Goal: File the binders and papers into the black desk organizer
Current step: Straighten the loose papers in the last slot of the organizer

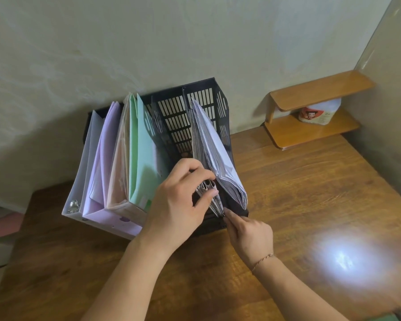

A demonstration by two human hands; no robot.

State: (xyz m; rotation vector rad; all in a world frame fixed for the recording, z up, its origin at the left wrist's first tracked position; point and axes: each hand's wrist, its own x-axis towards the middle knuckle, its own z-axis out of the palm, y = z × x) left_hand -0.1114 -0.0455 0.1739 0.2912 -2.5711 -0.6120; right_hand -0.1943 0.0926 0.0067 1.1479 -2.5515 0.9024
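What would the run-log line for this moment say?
left hand: pinching folded papers | right hand: fingertips at papers' lower edge | organizer: binders left, loose sheets right | step: seating papers

My black slotted organizer (190, 107) stands against the wall; 4 pastel binders (116, 158) fill its left slots, white papers (214, 154) lean right.
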